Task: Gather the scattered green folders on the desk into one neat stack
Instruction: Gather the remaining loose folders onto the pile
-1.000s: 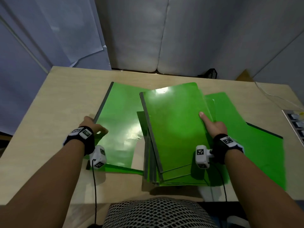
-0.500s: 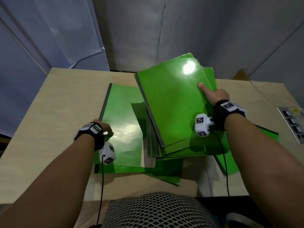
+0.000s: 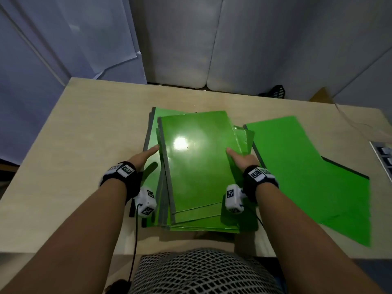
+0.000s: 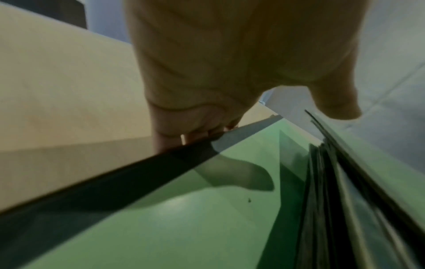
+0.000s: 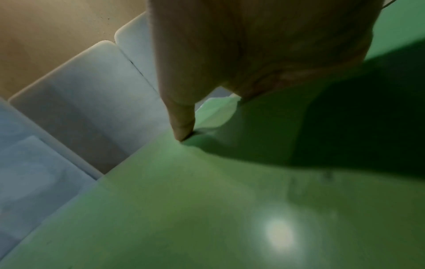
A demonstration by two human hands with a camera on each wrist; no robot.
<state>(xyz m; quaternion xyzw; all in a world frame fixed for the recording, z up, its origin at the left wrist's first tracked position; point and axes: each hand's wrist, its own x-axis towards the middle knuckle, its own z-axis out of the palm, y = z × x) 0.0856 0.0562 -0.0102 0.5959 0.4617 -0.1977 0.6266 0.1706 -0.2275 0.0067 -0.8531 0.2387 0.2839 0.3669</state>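
Observation:
A pile of several green folders (image 3: 195, 162) with grey spines lies mid-desk, edges uneven. It rests on a wider bottom green folder (image 3: 153, 124) whose dark spine (image 4: 119, 182) shows at the left. My left hand (image 3: 146, 155) is at that spine: its fingers (image 4: 195, 134) curl under the edge, and the thumb stretches toward the pile. My right hand (image 3: 241, 160) grips the pile's right edge, with the thumb (image 5: 181, 125) pressed on the top cover and the fingers hidden beneath. Two more green folders (image 3: 282, 158) (image 3: 339, 200) lie flat to the right.
The pale wooden desk (image 3: 84, 145) has bare surface at the left and back. A grey device with keys (image 3: 381, 158) sits at the right edge. A black ridged object (image 3: 275, 93) stands behind the desk by the white padded wall panels (image 3: 180, 49).
My right hand lifted the pile, carried it left and set it down on the left folder. The left hand stayed at that folder's spine, thumb now extended toward the pile.

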